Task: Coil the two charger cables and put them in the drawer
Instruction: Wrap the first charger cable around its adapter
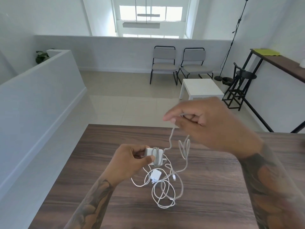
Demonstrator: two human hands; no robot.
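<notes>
White charger (152, 156), grey-white cable (170, 142); dark wood-grain table (206, 187); tattooed forearms

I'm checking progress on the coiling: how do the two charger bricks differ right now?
The held brick is up off the table, gripped by the left hand; the other brick lies on the table, untouched. The held brick has grey cable wound round it, with the right hand pinching that cable's free run; the other brick's white cable lies in loose loops. Both bricks are white.
</notes>
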